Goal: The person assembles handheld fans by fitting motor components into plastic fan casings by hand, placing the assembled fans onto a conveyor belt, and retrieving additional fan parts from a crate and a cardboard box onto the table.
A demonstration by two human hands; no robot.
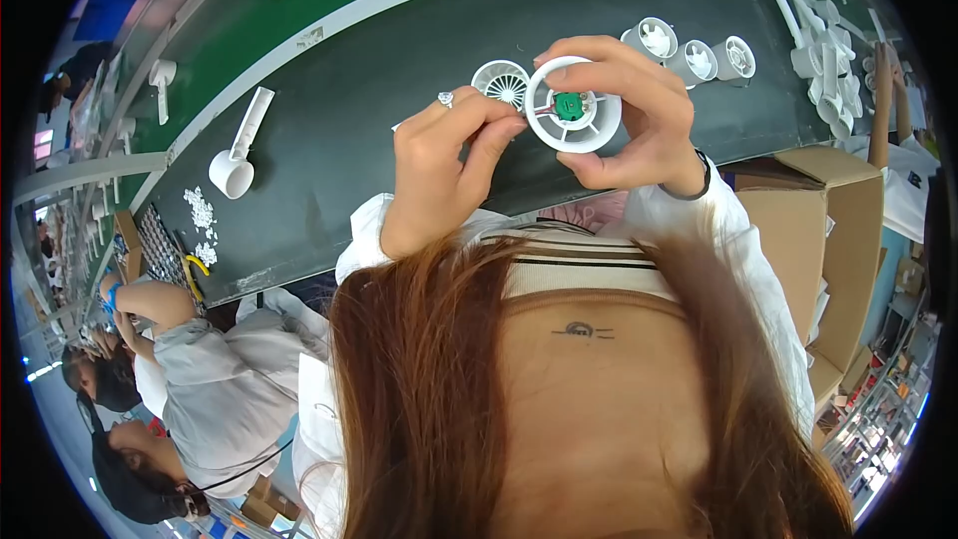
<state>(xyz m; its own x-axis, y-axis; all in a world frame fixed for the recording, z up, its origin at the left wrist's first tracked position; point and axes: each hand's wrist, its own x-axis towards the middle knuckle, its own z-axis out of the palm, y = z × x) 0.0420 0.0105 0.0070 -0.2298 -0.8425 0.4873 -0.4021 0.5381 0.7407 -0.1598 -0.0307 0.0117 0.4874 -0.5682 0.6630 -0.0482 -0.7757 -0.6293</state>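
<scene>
1. Right hand (639, 110), half-curled, grips a round white plastic housing (610, 120) above the dark flat bench (349, 90)
2. Left hand (449, 155) pinches beside it; cannot tell on what
3. Round green circuit board (569, 106) seated inside; fitting apparently unfinished

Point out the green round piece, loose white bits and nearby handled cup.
Green round piece (569, 107), head view: its face.
Loose white bits (199, 210), head view: upper cluster.
Handled cup (231, 177), head view: its bowl.

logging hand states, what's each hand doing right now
Left hand: pinched closed; whether it grips anything cannot be told.
Right hand: holding a white round housing.
</scene>
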